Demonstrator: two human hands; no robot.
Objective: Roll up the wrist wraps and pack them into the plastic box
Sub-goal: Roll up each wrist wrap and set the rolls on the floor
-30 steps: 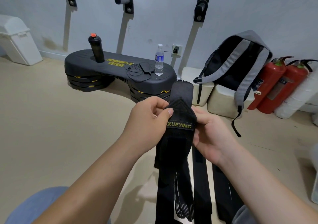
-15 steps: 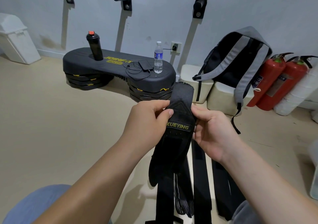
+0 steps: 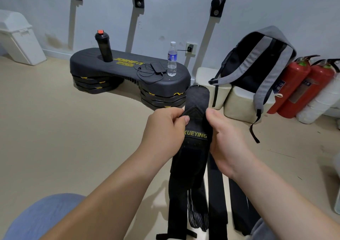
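On the beige floor behind the hands stands a long black plastic step platform (image 3: 103, 68). It carries a black shaker bottle with an orange cap (image 3: 104, 48), a clear plastic water bottle (image 3: 172, 60) and a flat black device with a thin cable (image 3: 158, 67). To the right, a grey and black backpack (image 3: 257, 61) leans on white padded blocks (image 3: 239, 101), beside two red fire extinguishers (image 3: 292, 85). A white plastic bin (image 3: 18, 40) stands far left.

The black fabric wrist wrap with yellow lettering (image 3: 195, 125) is held up in the middle, between both hands. Its top end covers a corner of the platform. The left hand (image 3: 163, 129) pinches its left edge, thumb in front. The right hand (image 3: 226, 142) grips its right edge. The right fingers are hidden behind the fabric. More black wrist wraps (image 3: 218, 193) lie flat on the floor below, partly covered by the hanging wrap and the forearms, and cut off at the bottom. A pale object at the right edge is too cut off to identify.

Compared with one second ago, the left thumb now hides part of the first yellow letter, and both hands keep hold of the same wrap.
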